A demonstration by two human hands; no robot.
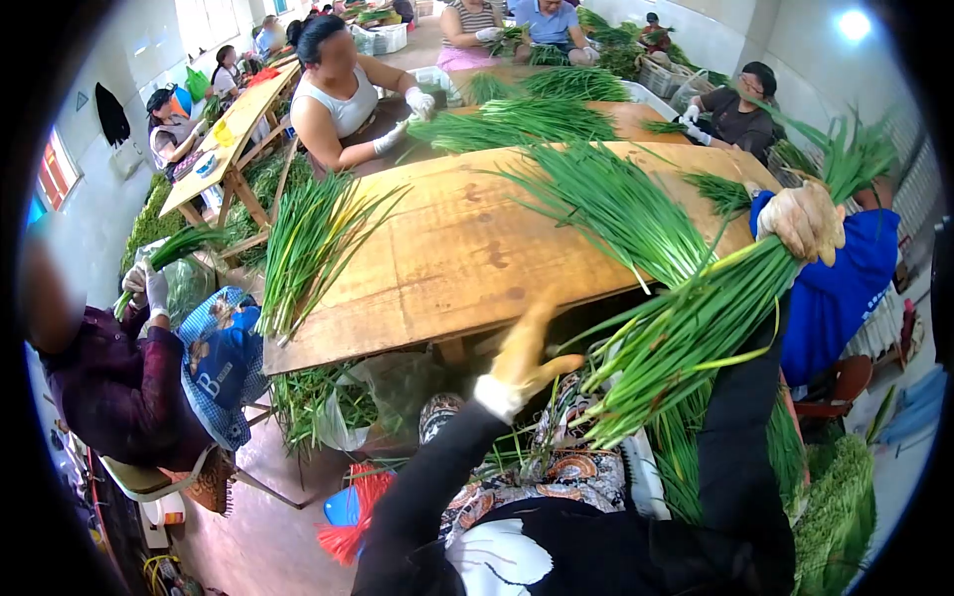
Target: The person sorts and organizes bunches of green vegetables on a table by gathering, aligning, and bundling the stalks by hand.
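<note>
As we look down from our seat, the wooden table [447, 228] spreads before us, its brown top worn and stained. A yellow-streaked bundle [313, 248] of greens lies at its left end, and a larger green pile [621, 204] lies toward the right. Beyond it, a person in a white top [343, 104] works with gloved hands beside more greens [527, 121] on a further surface. Along the left side of the room, a long, narrow table [234, 139] runs back toward other seated people, while pale walls [825, 79] and a bright lamp [855, 25] show at the upper right. Near us at the left, a person in a dark shirt [119, 377] holds a small bunch [184, 245]. Red strands [363, 512] hang near our left arm, over a blue container [343, 507].

Our right arm stretches forward and up, its gloved right hand [803, 221] closed around a thick bunch of green stalks [696, 323]. This slants down to the left, past the table's near edge, with one end jutting above the fist. Our left arm reaches forward from below; the gloved left hand [525, 360], slightly blurred, is spread, thumb out toward the bunch's lower end. We cannot tell whether they touch.
</note>
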